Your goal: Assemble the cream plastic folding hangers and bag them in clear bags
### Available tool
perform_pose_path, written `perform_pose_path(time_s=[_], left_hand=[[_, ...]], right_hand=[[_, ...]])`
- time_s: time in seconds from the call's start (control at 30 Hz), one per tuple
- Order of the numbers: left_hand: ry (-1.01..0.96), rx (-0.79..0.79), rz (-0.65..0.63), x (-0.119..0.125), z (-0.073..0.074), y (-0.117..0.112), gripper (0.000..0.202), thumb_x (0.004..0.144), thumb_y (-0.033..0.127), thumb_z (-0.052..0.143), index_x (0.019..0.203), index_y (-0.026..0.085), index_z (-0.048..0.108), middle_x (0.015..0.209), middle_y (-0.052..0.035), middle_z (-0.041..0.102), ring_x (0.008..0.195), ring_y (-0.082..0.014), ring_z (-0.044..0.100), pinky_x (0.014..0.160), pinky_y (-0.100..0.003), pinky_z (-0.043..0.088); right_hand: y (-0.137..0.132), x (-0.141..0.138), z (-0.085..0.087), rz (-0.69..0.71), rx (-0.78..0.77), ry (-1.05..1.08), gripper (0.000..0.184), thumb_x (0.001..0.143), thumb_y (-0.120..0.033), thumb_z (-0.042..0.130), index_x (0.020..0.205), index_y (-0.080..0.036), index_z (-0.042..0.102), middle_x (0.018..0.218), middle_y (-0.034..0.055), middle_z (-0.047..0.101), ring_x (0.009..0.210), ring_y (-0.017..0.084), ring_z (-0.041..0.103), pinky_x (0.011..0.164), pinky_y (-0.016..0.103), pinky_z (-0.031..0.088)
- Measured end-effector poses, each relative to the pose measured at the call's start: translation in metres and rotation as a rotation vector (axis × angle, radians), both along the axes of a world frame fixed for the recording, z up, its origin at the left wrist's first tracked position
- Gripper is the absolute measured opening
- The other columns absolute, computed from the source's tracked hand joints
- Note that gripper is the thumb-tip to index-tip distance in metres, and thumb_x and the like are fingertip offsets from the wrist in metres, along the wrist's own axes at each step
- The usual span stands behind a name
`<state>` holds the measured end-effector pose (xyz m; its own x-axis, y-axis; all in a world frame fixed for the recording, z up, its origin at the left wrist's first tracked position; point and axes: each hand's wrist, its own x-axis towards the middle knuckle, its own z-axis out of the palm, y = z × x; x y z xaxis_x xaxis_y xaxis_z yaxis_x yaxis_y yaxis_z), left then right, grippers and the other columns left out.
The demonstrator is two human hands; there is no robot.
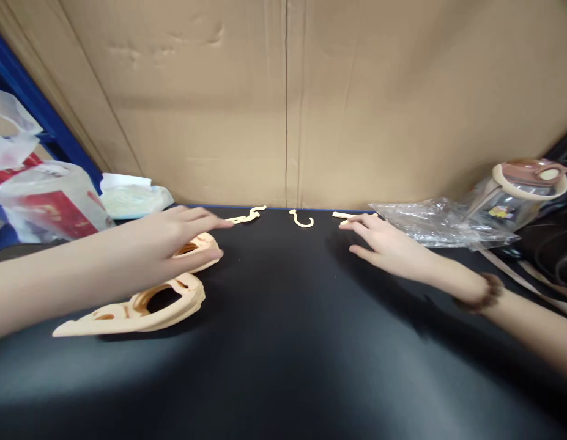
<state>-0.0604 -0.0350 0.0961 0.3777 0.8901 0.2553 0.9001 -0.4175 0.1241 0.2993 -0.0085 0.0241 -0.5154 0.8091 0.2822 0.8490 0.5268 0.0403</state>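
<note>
My left hand (173, 238) lies over a pale wooden cut-out piece (201, 252) on the black table, fingers stretched forward. A larger stack of curved, pointed wooden cut-outs (140, 308) lies just in front of it. My right hand (384, 244), with a bead bracelet on the wrist, rests flat with fingers extended; its fingertips touch a small wooden strip (344, 216). Between the hands, at the table's far edge, lie a small hook-shaped wooden piece (302, 220) and a wavy wooden piece (247, 216).
A cardboard wall (287, 98) closes the back. Crumpled clear plastic (425, 223) and a tipped bottle with a pink lid (522, 186) sit at the right. Plastic bags with red print (40, 201) and a white packet (129, 195) are at the left.
</note>
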Motion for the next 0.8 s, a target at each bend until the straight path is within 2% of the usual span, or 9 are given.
perform_pose_path(time_s=[0.07, 0.13, 0.17, 0.23, 0.33, 0.43, 0.57, 0.67, 0.8], left_hand=[[0.193, -0.146, -0.002, 0.018, -0.003, 0.032, 0.059, 0.082, 0.05, 0.047, 0.134, 0.022, 0.052, 0.131, -0.01, 0.057, 0.119, -0.0333, 0.052, 0.098, -0.043, 0.039], [0.178, -0.277, 0.116, 0.036, -0.014, 0.062, 0.067, 0.087, 0.054, 0.039, 0.148, 0.029, 0.027, 0.147, -0.0104, 0.041, 0.131, -0.0359, 0.04, 0.101, -0.046, 0.035], [0.168, -0.303, 0.167, 0.044, -0.021, 0.075, 0.069, 0.088, 0.055, 0.036, 0.15, 0.027, 0.022, 0.148, -0.0131, 0.039, 0.132, -0.0381, 0.039, 0.101, -0.049, 0.034], [0.158, -0.333, 0.216, 0.061, -0.034, 0.093, 0.071, 0.089, 0.056, 0.032, 0.15, 0.021, 0.021, 0.148, -0.0179, 0.039, 0.131, -0.0404, 0.04, 0.101, -0.052, 0.034], [0.147, -0.351, 0.237, 0.086, -0.049, 0.104, 0.071, 0.09, 0.059, 0.029, 0.15, 0.021, 0.021, 0.149, -0.018, 0.037, 0.133, -0.0407, 0.038, 0.101, -0.054, 0.034], [0.148, -0.342, 0.231, 0.11, -0.056, 0.1, 0.072, 0.09, 0.061, 0.025, 0.15, 0.023, 0.02, 0.151, -0.0188, 0.032, 0.135, -0.0442, 0.032, 0.1, -0.06, 0.033], [0.193, -0.301, 0.134, 0.134, -0.06, 0.083, 0.063, 0.092, 0.059, 0.024, 0.144, 0.026, 0.036, 0.15, -0.0152, 0.036, 0.134, -0.043, 0.033, 0.1, -0.062, 0.032], [0.257, -0.238, 0.038, 0.14, -0.061, 0.057, 0.062, 0.094, 0.056, 0.028, 0.141, 0.017, 0.041, 0.146, -0.0177, 0.041, 0.13, -0.0403, 0.04, 0.102, -0.058, 0.032], [0.347, -0.147, -0.067, 0.132, -0.061, 0.008, 0.056, 0.095, 0.048, 0.04, 0.136, 0.011, 0.046, 0.139, -0.0188, 0.048, 0.116, -0.0379, 0.053, 0.098, -0.05, 0.037]], right_hand=[[0.023, 0.009, 0.002, -0.105, -0.025, -0.1, 0.045, 0.089, -0.019, 0.043, 0.134, -0.015, 0.048, 0.134, 0.0162, 0.048, 0.122, 0.03, 0.049, 0.1, 0.045, 0.041], [0.042, 0.017, 0.002, -0.174, -0.041, -0.12, 0.05, 0.087, -0.014, 0.042, 0.137, -0.011, 0.044, 0.132, 0.0193, 0.051, 0.12, 0.032, 0.051, 0.096, 0.044, 0.042], [0.05, 0.02, 0.002, -0.2, -0.052, -0.123, 0.049, 0.088, -0.014, 0.042, 0.136, -0.01, 0.045, 0.128, 0.0198, 0.055, 0.116, 0.032, 0.054, 0.094, 0.042, 0.044], [0.06, 0.023, 0.002, -0.242, -0.068, -0.121, 0.043, 0.09, -0.017, 0.042, 0.132, -0.01, 0.05, 0.116, 0.0189, 0.063, 0.104, 0.03, 0.062, 0.085, 0.039, 0.046], [0.067, 0.019, 0.002, -0.281, -0.072, -0.111, 0.035, 0.094, -0.023, 0.041, 0.124, -0.014, 0.056, 0.101, 0.0147, 0.07, 0.087, 0.027, 0.066, 0.074, 0.035, 0.046], [0.07, 0.006, 0.004, -0.286, -0.06, -0.09, 0.031, 0.094, -0.032, 0.044, 0.115, -0.017, 0.062, 0.095, 0.0119, 0.072, 0.081, 0.026, 0.067, 0.068, 0.032, 0.043], [0.069, -0.017, 0.007, -0.231, -0.043, -0.06, 0.031, 0.095, -0.037, 0.045, 0.106, -0.017, 0.066, 0.092, 0.0102, 0.073, 0.081, 0.026, 0.067, 0.065, 0.031, 0.041], [0.056, -0.03, 0.006, -0.131, -0.032, -0.057, 0.029, 0.096, -0.033, 0.044, 0.102, -0.016, 0.067, 0.095, 0.0086, 0.072, 0.084, 0.023, 0.066, 0.07, 0.031, 0.041], [0.017, -0.035, 0.001, -0.017, -0.022, -0.068, 0.021, 0.095, -0.024, 0.048, 0.1, -0.015, 0.067, 0.099, 0.0079, 0.069, 0.09, 0.022, 0.064, 0.076, 0.032, 0.04]])
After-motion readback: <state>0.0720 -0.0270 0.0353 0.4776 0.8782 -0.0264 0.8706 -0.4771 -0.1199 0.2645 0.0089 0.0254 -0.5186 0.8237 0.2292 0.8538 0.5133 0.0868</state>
